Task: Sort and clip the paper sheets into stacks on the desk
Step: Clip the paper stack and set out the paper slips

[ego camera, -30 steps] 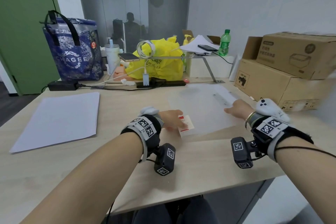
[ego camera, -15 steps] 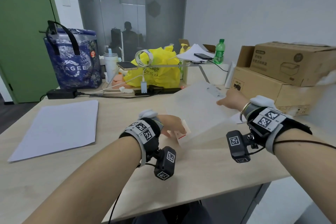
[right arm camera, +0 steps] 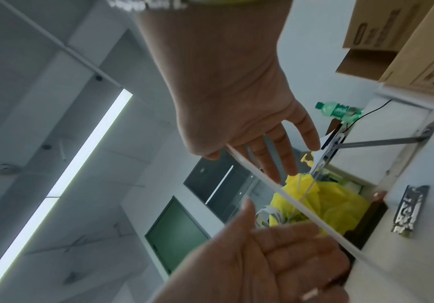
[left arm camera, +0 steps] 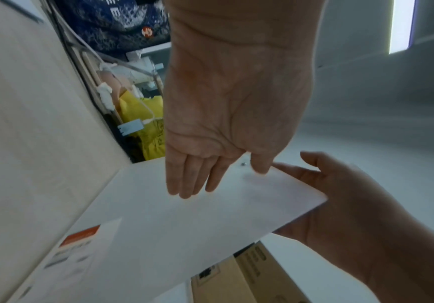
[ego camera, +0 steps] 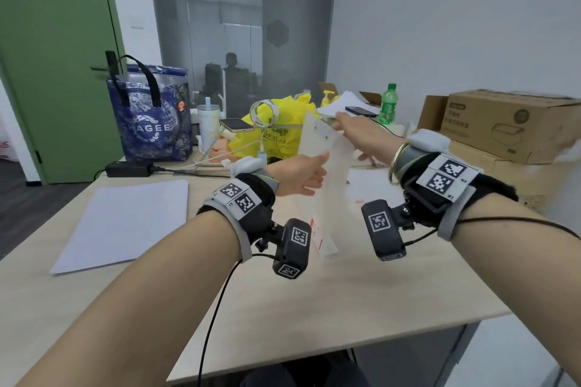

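Note:
A translucent white clipboard (ego camera: 323,185) stands tilted on its lower end on the desk (ego camera: 314,308), with a red and white label (ego camera: 316,234) near the bottom. My right hand (ego camera: 355,135) pinches its top end, thumb on one face and fingers (right arm camera: 283,162) on the other. My left hand (ego camera: 301,173) lies flat against its left face (left arm camera: 184,225) with straight fingers (left arm camera: 184,184). A stack of white paper sheets (ego camera: 125,223) lies on the left of the desk. Another white board (ego camera: 374,188) lies flat under my right wrist; a metal clip (right arm camera: 407,211) shows there.
At the back stand a blue tote bag (ego camera: 151,116), a white cup (ego camera: 209,126), a yellow plastic bag (ego camera: 279,132), a shelf with phones and a green bottle (ego camera: 388,104). Cardboard boxes (ego camera: 509,126) are stacked at the right. A black power adapter (ego camera: 129,168) and cables lie behind the papers.
The clipboard lay flat on the desk; my right hand has raised its far end until it stands nearly upright. My left hand left the label corner and now rests against its face.

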{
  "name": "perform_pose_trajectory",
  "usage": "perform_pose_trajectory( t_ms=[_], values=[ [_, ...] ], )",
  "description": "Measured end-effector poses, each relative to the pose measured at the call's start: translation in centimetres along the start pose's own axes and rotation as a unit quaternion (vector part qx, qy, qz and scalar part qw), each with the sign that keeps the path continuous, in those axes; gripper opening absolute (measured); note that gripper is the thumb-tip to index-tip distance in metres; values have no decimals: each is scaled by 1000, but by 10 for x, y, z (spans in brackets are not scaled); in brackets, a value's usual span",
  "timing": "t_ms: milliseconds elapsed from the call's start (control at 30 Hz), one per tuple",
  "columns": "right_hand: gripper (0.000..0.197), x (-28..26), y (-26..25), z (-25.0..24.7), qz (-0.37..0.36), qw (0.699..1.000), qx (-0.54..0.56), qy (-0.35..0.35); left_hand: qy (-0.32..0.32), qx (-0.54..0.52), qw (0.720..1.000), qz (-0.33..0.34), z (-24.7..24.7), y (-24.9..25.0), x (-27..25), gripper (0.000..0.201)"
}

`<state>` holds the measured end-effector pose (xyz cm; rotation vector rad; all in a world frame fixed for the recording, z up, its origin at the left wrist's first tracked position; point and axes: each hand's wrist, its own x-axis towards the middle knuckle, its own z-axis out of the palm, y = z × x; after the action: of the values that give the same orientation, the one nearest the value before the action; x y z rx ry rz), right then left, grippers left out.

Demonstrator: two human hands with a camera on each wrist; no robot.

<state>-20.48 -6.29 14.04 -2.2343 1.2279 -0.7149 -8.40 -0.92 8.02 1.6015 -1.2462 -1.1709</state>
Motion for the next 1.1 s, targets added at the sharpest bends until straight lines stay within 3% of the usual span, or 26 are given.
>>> perform_pose_trajectory(
  t_ms=[133, 200, 367, 467, 567, 667, 800, 867, 900, 967, 1100],
  values=[
    [50, -3, -20, 24, -27, 997, 52, -56, 76, -21, 997, 20, -28, 3, -7, 83],
    [47, -3, -26, 36, -36, 993, 56, -94, 103, -14, 994, 17, -41, 1, -11, 82],
    [53, -2, -34, 60, -53, 980, 35, -190, 157, -17, 987, -14, -68, -3, -24, 44],
    [57, 0, -35, 69, -67, 974, 1, -215, 224, 29, 974, -35, -78, -5, -33, 19],
    [56, 5, -33, 76, -75, 975, -21, -209, 272, 107, 955, -54, -87, -13, -34, 9],
    [44, 12, -25, 84, -72, 972, -31, -223, 314, 158, 934, -61, -90, -25, -38, 16],
    [25, 20, -9, 102, -74, 969, -94, -215, 311, 247, 911, -107, -101, -48, -44, 44],
    [19, 22, 0, 108, -69, 969, -121, -206, 301, 291, 900, -122, -108, -57, -46, 12],
    [18, 24, 3, 112, -63, 968, -128, -205, 305, 297, 896, -130, -115, -64, -43, 21],
    [21, 27, 8, 118, -53, 967, -145, -202, 296, 310, 892, -142, -119, -73, -46, 41],
    [45, 32, 17, 130, -55, 966, -183, -172, 266, 319, 889, -192, -127, -93, -44, 47]
  ],
)
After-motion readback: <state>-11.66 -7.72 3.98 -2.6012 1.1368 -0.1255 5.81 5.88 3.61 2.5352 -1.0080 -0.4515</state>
